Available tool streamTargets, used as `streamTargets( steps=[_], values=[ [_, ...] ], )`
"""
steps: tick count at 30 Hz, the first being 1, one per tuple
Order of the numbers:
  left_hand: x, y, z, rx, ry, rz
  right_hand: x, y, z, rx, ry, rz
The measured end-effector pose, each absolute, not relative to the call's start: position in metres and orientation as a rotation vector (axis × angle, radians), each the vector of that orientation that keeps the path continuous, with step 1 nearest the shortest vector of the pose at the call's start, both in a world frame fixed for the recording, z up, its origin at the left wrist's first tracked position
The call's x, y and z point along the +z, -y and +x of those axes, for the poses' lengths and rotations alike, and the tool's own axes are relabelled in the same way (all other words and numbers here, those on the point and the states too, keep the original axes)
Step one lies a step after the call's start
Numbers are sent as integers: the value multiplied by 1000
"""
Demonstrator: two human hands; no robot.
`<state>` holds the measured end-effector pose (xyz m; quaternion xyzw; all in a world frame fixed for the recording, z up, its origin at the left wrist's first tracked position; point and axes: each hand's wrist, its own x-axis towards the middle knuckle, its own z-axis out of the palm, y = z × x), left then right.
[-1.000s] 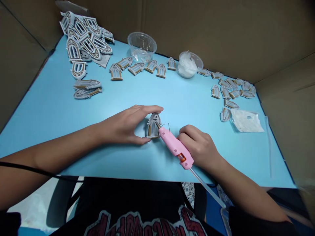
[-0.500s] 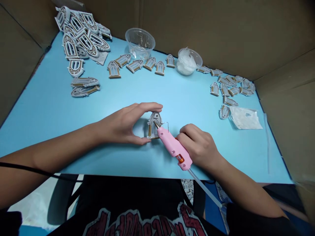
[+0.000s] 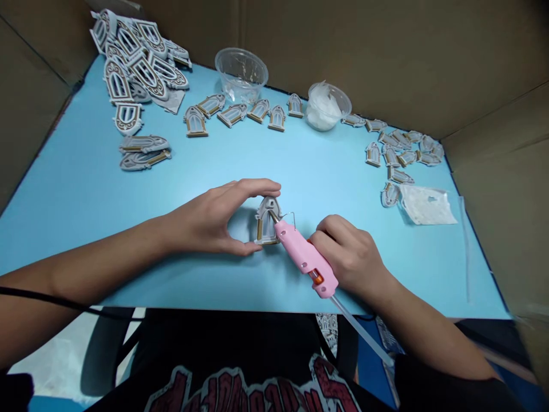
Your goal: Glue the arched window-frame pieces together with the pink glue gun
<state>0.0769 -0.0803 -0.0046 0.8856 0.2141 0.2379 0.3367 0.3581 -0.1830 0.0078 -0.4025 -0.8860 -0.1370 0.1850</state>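
Observation:
Between the thumb and fingers of my left hand is a small grey and gold arched window piece, held at its top and bottom ends above the blue table. My right hand is wrapped round a pink glue gun, with a clear glue stick coming out of its back end. The gun's metal nozzle points at the upper part of the piece; whether it touches the surface cannot be made out.
Larger white window pieces are heaped at the back left of the blue table. Small arched pieces lie near a clear tub and a tub with white material. More pieces and a white packet are at the right.
The view has shifted slightly. The glue gun sits a little lower and further right relative to the window piece; both hands keep their holds.

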Motion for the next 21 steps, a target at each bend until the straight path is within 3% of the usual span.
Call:
streamTargets(
  steps=[21],
  values=[
    [-6, 80, 79, 740, -450, 2333, 7, 185, 357, -393, 2470, -1142]
  ],
)
